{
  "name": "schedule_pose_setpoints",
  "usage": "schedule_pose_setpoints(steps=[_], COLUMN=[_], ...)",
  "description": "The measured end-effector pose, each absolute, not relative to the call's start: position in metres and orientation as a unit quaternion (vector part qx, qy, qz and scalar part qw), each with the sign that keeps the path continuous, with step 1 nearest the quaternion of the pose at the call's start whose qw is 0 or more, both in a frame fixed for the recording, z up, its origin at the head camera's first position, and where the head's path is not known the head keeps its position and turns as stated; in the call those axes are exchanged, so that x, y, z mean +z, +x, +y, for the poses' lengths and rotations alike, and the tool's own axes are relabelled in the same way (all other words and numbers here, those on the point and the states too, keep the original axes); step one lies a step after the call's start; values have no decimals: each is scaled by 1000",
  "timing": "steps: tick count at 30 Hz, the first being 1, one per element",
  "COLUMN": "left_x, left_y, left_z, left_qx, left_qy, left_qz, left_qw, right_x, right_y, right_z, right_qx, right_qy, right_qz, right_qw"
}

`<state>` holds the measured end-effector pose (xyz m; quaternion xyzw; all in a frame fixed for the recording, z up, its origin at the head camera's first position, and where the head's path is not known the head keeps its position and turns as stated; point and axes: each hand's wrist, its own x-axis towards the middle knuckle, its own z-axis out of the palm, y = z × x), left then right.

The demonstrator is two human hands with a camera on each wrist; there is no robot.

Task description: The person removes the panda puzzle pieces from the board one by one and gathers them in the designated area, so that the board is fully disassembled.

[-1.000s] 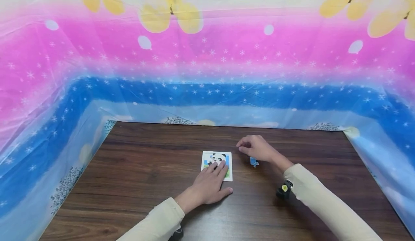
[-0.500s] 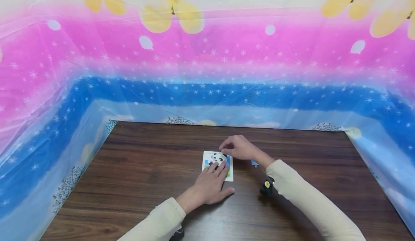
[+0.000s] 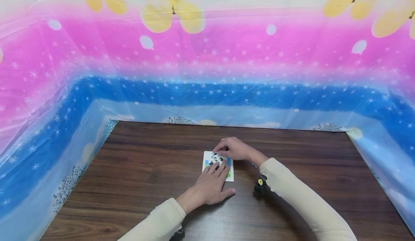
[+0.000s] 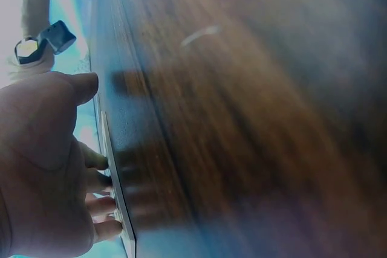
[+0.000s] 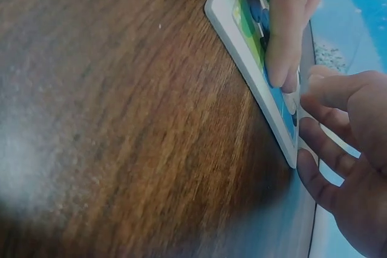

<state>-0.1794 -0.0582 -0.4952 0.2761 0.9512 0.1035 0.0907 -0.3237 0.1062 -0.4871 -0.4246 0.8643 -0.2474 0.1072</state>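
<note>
A panda jigsaw puzzle (image 3: 231, 174) in a white-bordered tray lies flat on the table. My left hand (image 3: 209, 185) rests palm down across its lower part, fingers spread and thumb on the wood. At the puzzle's upper edge is my right hand (image 3: 234, 149), thumb and index finger brought together over the panda's ear in a pinch. What looks like a small pale puzzle piece (image 5: 314, 83) sits between those fingertips, mostly hidden by them. The other right fingers curl loosely beyond the tray's edge. A loose blue puzzle piece (image 3: 254, 165) lies partly hidden behind the right wrist.
The dark wood-grain table (image 3: 146, 169) spreads around both arms. A pink and blue printed cloth (image 3: 194, 93) hangs along its back and sides. Each forearm wears a pale sleeve, with a black wrist camera (image 3: 260, 184) by the right cuff.
My right hand has moved left from near the loose blue piece to the top of the puzzle. My left hand has stayed on the puzzle.
</note>
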Motion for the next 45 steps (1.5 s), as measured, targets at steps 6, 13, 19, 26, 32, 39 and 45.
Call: schedule_pose_setpoints(steps=[6,13,19,26,32,39,45], left_x=[-495,-497,-492,-490,-490,-489,-490], left_y=[-179,-180,-178,-178,-180,-180,-180], left_z=[-58,-60,-59,-58,-59,-58,-58], left_qx=[108,114,108,99,100,95,88], left_qy=[275,277,272,268,267,264,264], left_qz=[951,949,950,952,951,953,954], left_qw=[93,101,111,113,116,113,110], right_x=[-491,-490,-490,-492,-489,-486,-484], right_y=[-325,-323,-323,-324,-322,-321,-323], right_z=[103,100,101,103,103,106,110], right_qx=[-236,-229,-236,-245,-264,-293,-294], right_qy=[-448,-449,-446,-435,-413,-394,-372], right_qz=[855,857,857,861,863,860,868], right_qw=[110,110,109,101,122,139,144])
